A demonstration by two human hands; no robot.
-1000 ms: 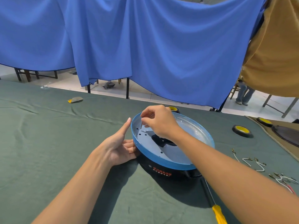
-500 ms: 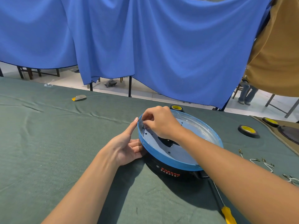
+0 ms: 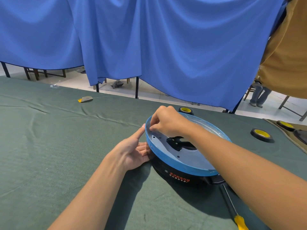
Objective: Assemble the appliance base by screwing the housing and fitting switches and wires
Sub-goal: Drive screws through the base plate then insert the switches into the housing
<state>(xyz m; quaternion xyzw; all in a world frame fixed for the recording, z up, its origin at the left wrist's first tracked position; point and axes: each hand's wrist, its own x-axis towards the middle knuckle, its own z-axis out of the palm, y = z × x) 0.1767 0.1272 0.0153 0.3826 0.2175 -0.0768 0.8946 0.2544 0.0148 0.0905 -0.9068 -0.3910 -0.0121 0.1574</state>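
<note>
Green-clothed table (image 3: 49,146), blue curtain (image 3: 166,47) behind, base (image 3: 182,165) at centre. Left hand (image 3: 132,150) presses its side, fingers (image 3: 140,131) straight. Right hand (image 3: 167,123) pinches inside the rim, contents hidden, forearm covering the base's right. Tape rolls (image 3: 260,134) beyond; screwdriver (image 3: 239,221) nearer.

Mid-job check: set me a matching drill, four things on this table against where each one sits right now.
Things:
1 left hand
2 right hand
3 screwdriver
4 tape roll

Places:
A on the cloth, right of the blue rim, apart from it
B inside the rim, fingertips pinched over the holes
C fingers straight against the rim's outside
D on the cloth under the right forearm, yellow handle nearest the camera

Pairs: 1-C, 2-B, 3-D, 4-A
</note>
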